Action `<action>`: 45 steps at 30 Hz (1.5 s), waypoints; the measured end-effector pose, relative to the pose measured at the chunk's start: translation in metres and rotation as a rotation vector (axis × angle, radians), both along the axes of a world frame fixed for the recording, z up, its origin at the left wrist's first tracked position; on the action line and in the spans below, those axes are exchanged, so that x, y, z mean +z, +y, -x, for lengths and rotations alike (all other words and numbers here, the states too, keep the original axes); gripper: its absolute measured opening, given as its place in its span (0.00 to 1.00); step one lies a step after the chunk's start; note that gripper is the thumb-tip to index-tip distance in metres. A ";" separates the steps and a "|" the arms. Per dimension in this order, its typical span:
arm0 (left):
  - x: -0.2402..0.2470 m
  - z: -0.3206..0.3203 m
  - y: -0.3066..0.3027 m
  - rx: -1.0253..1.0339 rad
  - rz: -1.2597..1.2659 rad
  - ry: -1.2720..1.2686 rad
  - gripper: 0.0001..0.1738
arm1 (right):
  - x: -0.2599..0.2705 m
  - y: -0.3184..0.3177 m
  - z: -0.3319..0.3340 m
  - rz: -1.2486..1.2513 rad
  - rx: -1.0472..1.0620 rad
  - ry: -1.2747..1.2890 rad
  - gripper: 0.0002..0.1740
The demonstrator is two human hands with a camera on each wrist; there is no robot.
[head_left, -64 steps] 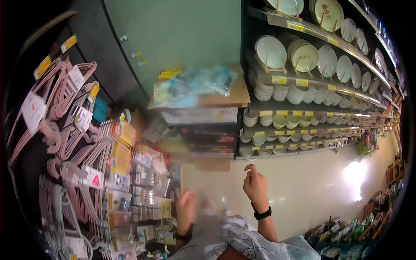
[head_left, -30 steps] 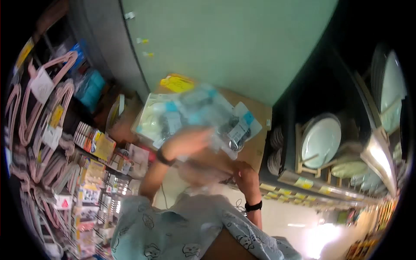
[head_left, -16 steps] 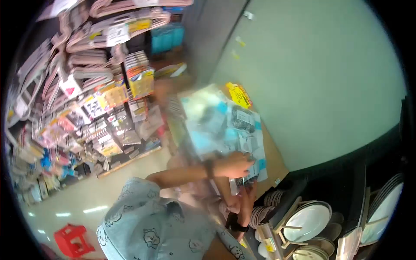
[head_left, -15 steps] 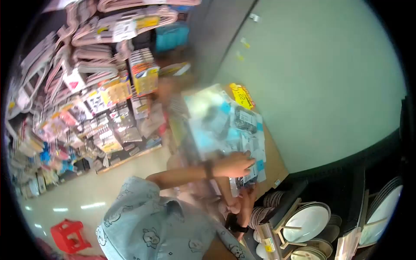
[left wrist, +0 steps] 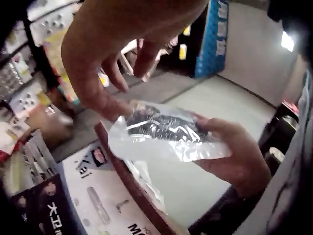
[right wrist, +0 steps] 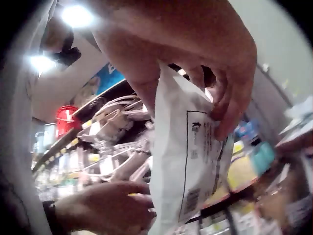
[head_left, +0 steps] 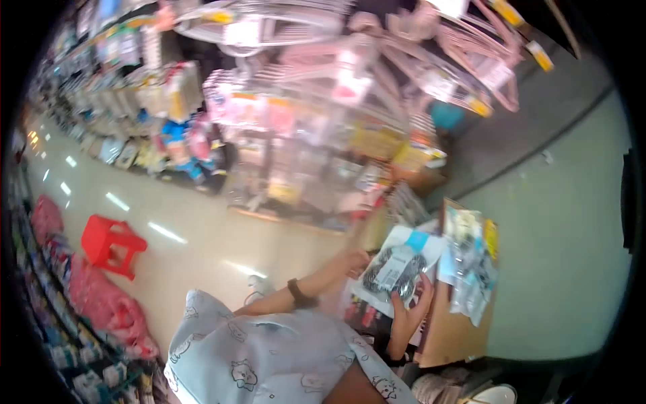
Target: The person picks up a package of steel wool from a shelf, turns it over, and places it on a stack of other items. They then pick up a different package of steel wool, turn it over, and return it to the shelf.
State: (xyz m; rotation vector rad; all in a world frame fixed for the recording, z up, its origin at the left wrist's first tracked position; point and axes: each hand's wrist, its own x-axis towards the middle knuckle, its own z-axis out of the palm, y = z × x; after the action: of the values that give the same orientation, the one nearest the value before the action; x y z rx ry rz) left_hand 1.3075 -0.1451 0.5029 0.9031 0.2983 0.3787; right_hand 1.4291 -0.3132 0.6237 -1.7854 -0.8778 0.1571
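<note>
A clear-and-white plastic packet [head_left: 397, 266] with a blue patch, a printed label and dark contents is held up beside the box stack. My right hand [head_left: 412, 308] grips its right side, with the thumb over its front. At the packet's opposite edge, my left hand [head_left: 355, 262] pinches the film. Seen in the left wrist view, the left hand [left wrist: 132, 44] arches over the packet [left wrist: 166, 132], its fingertips on the near corner. The right wrist view shows the packet's white printed back [right wrist: 181, 161] under the right hand [right wrist: 195, 49].
Similar packets [head_left: 464, 262] lie on the cardboard-topped box stack [head_left: 457, 333] by the green wall. Racks of pink hangers [head_left: 363, 64] and hanging goods stand ahead. A red stool [head_left: 113, 244] stands on the floor at left, and dishes [head_left: 494, 394] sit at lower right.
Both hands were empty at first, then reached into the packets on the box. Now one packet is lifted off the pile between them, and the head view has swung left toward the hangers.
</note>
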 end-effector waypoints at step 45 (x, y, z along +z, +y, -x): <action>-0.001 0.887 0.397 1.554 0.123 0.495 0.37 | -0.071 0.716 0.820 0.232 1.660 -0.109 0.25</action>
State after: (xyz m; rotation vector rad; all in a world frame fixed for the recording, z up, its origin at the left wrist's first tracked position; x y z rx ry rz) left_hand 0.4202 0.2523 0.5017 0.4637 1.4738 1.5363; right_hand 0.6091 0.4024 0.5529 -0.7991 -2.2679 1.2316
